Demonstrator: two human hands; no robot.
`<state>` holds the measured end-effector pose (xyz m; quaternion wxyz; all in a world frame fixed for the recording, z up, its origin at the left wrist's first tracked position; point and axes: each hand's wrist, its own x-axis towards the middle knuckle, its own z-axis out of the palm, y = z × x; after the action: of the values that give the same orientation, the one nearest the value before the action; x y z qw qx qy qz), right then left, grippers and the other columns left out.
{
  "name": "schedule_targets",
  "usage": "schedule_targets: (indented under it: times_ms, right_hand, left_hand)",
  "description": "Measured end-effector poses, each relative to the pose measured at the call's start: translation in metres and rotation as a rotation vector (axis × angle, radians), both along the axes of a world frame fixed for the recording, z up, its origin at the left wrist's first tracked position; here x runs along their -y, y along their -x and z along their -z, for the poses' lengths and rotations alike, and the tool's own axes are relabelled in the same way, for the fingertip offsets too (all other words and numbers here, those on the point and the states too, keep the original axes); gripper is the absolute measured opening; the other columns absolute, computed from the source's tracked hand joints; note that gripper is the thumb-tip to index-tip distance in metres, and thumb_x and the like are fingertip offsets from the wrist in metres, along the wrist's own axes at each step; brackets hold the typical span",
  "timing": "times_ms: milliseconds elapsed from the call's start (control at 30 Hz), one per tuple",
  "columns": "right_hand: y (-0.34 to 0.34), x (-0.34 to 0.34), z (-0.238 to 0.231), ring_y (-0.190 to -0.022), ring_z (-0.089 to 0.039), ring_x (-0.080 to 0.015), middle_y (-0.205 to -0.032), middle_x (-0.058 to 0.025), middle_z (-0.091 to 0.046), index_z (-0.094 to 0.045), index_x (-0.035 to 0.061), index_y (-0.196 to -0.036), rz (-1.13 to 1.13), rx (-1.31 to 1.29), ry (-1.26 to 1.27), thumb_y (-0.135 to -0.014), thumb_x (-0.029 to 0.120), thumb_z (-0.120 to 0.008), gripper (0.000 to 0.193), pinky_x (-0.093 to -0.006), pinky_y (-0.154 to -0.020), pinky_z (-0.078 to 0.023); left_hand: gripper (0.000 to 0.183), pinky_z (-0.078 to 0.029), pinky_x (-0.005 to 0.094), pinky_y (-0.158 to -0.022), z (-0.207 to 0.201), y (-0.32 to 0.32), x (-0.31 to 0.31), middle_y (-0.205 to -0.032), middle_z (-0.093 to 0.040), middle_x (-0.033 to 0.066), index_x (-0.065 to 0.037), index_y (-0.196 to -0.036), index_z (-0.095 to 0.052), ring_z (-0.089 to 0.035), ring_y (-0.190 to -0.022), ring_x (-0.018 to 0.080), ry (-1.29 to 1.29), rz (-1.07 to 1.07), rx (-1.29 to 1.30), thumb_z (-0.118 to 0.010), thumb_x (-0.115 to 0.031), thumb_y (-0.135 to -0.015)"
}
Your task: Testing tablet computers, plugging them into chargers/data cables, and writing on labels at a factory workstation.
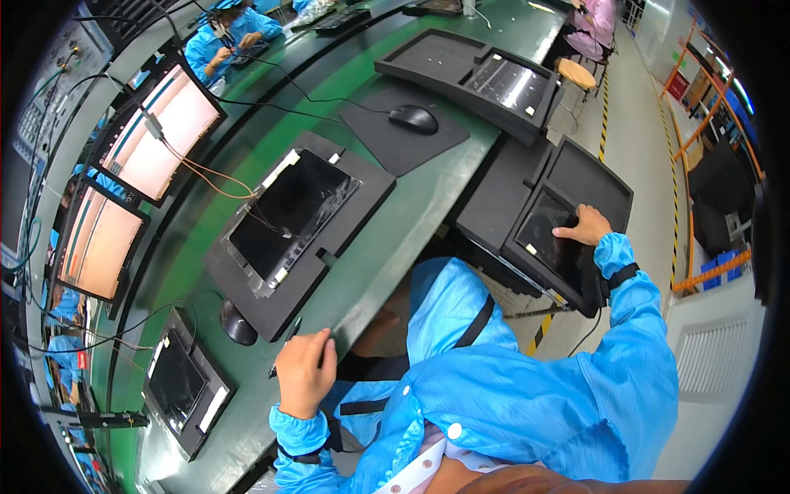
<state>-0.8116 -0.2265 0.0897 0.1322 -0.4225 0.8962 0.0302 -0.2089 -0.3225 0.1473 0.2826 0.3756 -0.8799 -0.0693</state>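
Observation:
My right hand [586,226] is at the upper right edge of a dark display panel [547,221] lying in a black foam tray [597,183] beside the bench. Its thumb rests on the panel's face and the fingers bend at the edge; the grip is partly hidden. My left hand [306,369] rests at the bench's near edge, fingers loosely bent and slightly apart. A dark pen [294,328] runs partly beneath it. In front lies another display panel [288,216] on a black foam holder [362,193], with white tabs and thin wires attached.
Two lit monitors [169,123] stand at the left. Black mice [414,119] [239,322] lie on the green bench [387,235]. A smaller panel [175,379] sits lower left; another foam tray [428,56] is far right. Co-workers [234,41] and a stool [576,74] are beyond.

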Motion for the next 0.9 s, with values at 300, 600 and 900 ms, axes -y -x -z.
schedule_targets:
  times_ms: [300, 600, 900]
  right_hand:
    - [0.046, -0.005, -0.027, -0.068, -0.047, -0.0121, -0.071, 0.0014, -0.046, -0.056, 0.0033, -0.080, -0.041, 0.521, 0.253, -0.080, 0.037, -0.083, 0.044, -0.0348, -0.060, -0.038]
    - [0.024, 0.012, -0.143, -0.074, -0.048, -0.0034, -0.085, 0.0073, -0.054, -0.061, 0.0071, -0.101, -0.180, 0.819, 0.827, -0.094, 0.029, -0.071, 0.025, -0.0224, -0.064, -0.039]
    - [0.046, 0.284, -0.102, -0.087, -0.064, -0.0183, -0.102, -0.0057, -0.068, -0.066, 0.0033, -0.110, 0.297, 1.197, 1.248, -0.104, 0.030, -0.056, 0.029, -0.0333, -0.079, -0.051]
  left_hand:
    - [0.030, -0.051, 0.0370, -0.064, 0.011, 0.006, -0.002, -0.089, -0.066, 0.0062, -0.005, -0.103, -0.070, -0.063, -0.074, 0.0251, 0.045, 0.150, 0.084, -0.079, -0.011, -0.076]
    - [0.022, -0.052, 0.0367, -0.059, 0.019, 0.011, 0.003, -0.084, -0.067, 0.0073, -0.005, -0.094, -0.071, -0.064, -0.070, 0.0261, -0.017, 0.065, -0.036, -0.078, -0.004, -0.073]
    - [0.020, -0.052, 0.0374, -0.059, 0.021, 0.007, 0.002, -0.082, -0.066, 0.0075, -0.005, -0.092, -0.071, -0.064, -0.070, 0.0263, 0.006, -0.012, -0.077, -0.077, -0.003, -0.073]
